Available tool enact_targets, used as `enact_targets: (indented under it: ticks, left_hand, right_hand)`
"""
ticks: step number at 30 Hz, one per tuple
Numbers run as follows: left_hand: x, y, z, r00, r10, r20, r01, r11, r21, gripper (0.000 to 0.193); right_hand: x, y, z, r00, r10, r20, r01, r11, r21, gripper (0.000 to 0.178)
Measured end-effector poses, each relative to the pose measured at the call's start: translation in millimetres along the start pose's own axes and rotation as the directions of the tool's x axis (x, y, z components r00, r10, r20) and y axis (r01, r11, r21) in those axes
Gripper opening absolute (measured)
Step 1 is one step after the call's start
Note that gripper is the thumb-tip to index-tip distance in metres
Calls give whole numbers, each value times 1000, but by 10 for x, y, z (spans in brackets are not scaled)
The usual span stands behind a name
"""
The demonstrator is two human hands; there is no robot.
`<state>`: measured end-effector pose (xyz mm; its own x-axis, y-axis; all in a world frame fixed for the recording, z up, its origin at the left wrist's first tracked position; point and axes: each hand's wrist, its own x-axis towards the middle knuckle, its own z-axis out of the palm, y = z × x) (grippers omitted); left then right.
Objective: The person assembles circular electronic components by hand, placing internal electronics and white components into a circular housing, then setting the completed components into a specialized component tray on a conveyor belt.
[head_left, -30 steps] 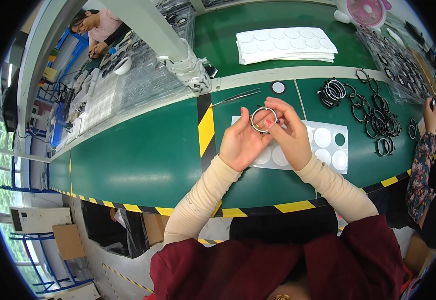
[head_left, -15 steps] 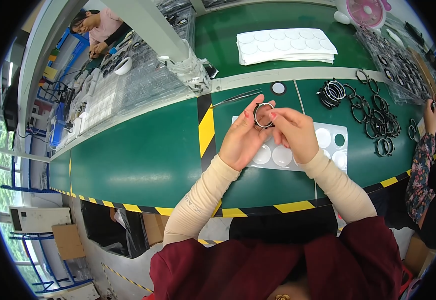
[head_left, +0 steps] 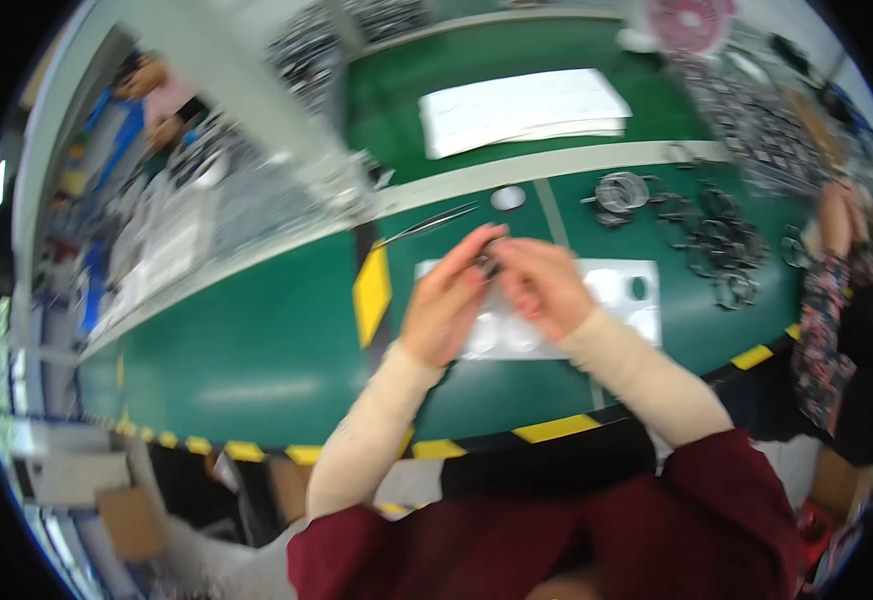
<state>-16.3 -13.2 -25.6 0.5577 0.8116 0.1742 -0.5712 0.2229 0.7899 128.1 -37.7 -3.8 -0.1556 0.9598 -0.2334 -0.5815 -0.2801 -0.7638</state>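
Note:
Both hands meet over the green table, smeared by motion. My left hand point(head_left: 439, 308) has its fingers closed round a small black ring-shaped part point(head_left: 487, 266), now turned more edge-on. From the other side, my right hand point(head_left: 547, 287) pinches the same ring, with its fingertips hiding much of it. Beneath the hands lies a white sheet point(head_left: 649, 278) bearing round white discs; green shows through one round gap at its right. Just beyond the hands are metal tweezers point(head_left: 431, 222) and a small round white piece point(head_left: 508, 198).
Several black and silver rings point(head_left: 722, 240) lie heaped at the right. A stack of white sheets point(head_left: 527, 110) sits on the far shelf. At the right edge, a co-worker's floral sleeve point(head_left: 825, 340) reaches in. A white post point(head_left: 247, 90) rises at the left.
The whole view has shifted and blurred, as the head has moved. The ring, facing me before, has tipped, and my hands have drawn closer together around it.

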Motion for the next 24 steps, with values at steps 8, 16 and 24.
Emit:
enact_targets:
  ticks: [8,16,24]
  left_hand:
    - [-89,81,42,994,-3,-105,19,988,153,66]
    - [-17,15,62,995,8,-99,10,984,176,61]
    - [-42,45,96,992,-1,-129,29,977,211,62]
  right_hand:
    - [51,119,9,997,46,60,-51,995,87,19]
    - [38,55,-50,998,17,55,-23,995,99,18]
    - [51,76,-45,998,3,66,-9,996,87,17]
